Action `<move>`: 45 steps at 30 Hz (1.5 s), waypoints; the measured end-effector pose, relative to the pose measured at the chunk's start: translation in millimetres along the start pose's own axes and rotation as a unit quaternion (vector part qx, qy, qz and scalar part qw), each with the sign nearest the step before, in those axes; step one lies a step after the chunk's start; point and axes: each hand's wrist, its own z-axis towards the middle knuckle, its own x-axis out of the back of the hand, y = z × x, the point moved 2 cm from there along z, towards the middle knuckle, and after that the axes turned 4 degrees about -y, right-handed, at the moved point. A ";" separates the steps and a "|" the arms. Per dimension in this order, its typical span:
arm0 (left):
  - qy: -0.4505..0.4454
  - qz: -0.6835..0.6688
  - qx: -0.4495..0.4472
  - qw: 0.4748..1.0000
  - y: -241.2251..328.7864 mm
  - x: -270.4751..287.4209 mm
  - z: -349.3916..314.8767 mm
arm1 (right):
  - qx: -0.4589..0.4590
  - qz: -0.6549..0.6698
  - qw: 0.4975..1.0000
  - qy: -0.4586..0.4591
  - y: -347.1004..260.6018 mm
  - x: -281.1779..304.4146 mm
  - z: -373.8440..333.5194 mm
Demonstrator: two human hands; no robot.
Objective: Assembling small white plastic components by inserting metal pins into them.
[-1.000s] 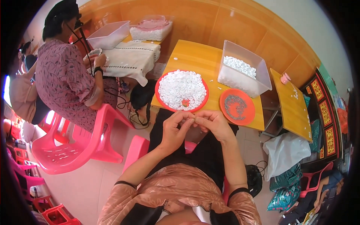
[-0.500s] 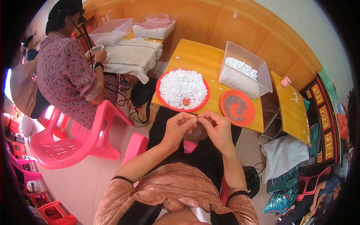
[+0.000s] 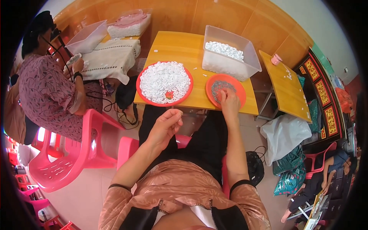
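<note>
My left hand is raised in front of the table's near edge, its thumb and index finger closed in a pinch. Whatever lies between those fingertips is too small to name. Over on the right, my right hand reaches into a small red plate, fingertips together at a pile of small grey metal pieces. Its fingertips hide what they hold, if anything. Left of that plate, a larger red plate carries a heap of small white ring-shaped pieces.
A clear plastic bin with white pieces stands on the yellow table. A second yellow table holds a pink cup. At left, a person works beside a pink chair. Bags lie on the right.
My hands were together at the table's front edge and have parted. The right went forward and right to the grey pieces; the left drew back left. The whole view has shifted.
</note>
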 end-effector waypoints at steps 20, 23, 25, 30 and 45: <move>-0.083 -0.078 0.000 0.993 24.0 -11.1 -13.9 | 0.360 0.292 0.884 -0.053 -144.9 49.2 -50.5; -0.087 -0.097 0.012 0.991 22.2 -10.0 -13.6 | 0.371 0.252 0.893 -0.044 -142.4 47.8 -52.6; -0.125 -0.127 0.006 0.984 19.1 -6.1 -13.3 | 0.347 0.280 0.894 -0.051 -142.9 46.4 -53.1; -0.051 -0.083 -0.040 0.994 26.3 -10.0 -15.1 | 0.136 0.451 0.870 -0.141 -138.9 48.1 -54.3; 0.027 0.007 -0.087 0.996 32.1 -7.1 -15.0 | 0.045 0.576 0.785 -0.221 -140.9 30.4 -61.5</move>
